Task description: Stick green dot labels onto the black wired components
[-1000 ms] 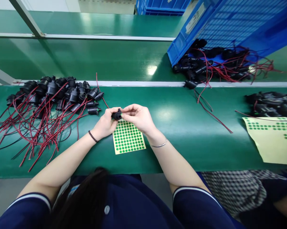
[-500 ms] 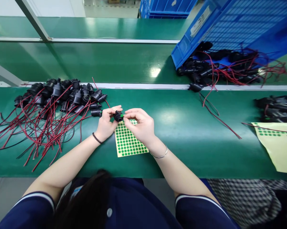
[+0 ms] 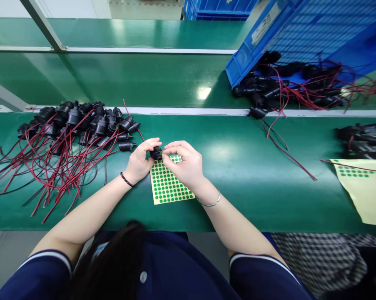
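Note:
Between thumb and fingers, my left hand [image 3: 140,160] grips a small black cylindrical part [image 3: 156,153], perhaps a small pump, above the work surface. My right hand [image 3: 185,163] is closed in a pinch at the part's right side, where a green dot sticker [image 3: 162,154] shows at the fingertips. Under both hands lies a pale yellow sheet of green dot stickers [image 3: 169,187], its upper right partly covered by my right hand. Left of my left hand is a heap of similar black parts [image 3: 102,125] with long red and black wires [image 3: 65,166].
At the back right, a tilted blue crate [image 3: 244,62] holds more black wired parts [image 3: 265,91], some spilling onto the ledge. Another group of black parts [image 3: 362,139] and a partly used sticker sheet [image 3: 362,196] lie at the far right. A white rail [image 3: 188,111] runs behind the green bench [image 3: 244,200].
The black part in my left hand has turned slightly, and less of the green sticker shows now. Both hands stay in nearly the same place.

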Tool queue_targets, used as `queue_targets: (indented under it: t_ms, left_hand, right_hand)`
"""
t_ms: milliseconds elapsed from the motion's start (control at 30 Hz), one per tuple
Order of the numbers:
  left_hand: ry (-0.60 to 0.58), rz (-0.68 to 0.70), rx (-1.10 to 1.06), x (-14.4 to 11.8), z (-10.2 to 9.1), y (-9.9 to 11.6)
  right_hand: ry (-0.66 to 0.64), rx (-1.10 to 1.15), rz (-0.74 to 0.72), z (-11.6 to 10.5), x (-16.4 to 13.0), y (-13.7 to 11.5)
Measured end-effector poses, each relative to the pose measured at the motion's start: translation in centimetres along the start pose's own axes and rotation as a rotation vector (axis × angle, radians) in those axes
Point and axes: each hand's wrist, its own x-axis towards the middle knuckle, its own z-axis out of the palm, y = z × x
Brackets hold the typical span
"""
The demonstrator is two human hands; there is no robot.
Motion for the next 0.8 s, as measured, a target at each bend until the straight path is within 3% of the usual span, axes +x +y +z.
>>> queue_targets:
  t_ms: [433,600,700,800]
  left_hand:
    - [-0.124,0.236,0.164,0.4,-1.2,-0.7]
    - [-0.209,0.236,0.235,0.3,-1.3,-0.9]
    - [-0.177,0.257,0.268,0.3,-1.1,-0.7]
    - [-0.103,0.191,0.226,0.4,-0.7,-0.4]
  right_hand:
    - [-0.079,-0.086,-0.132,-0.6,0.2,0.4]
    - [-0.149,-0.187,-0.179,-0.7,-0.1,0.5]
    - [-0.155,-0.186,-0.193,-0.6,-0.3,0.5]
    - [-0.145,-0.114,-0.131,-0.7,-0.1,0.5]
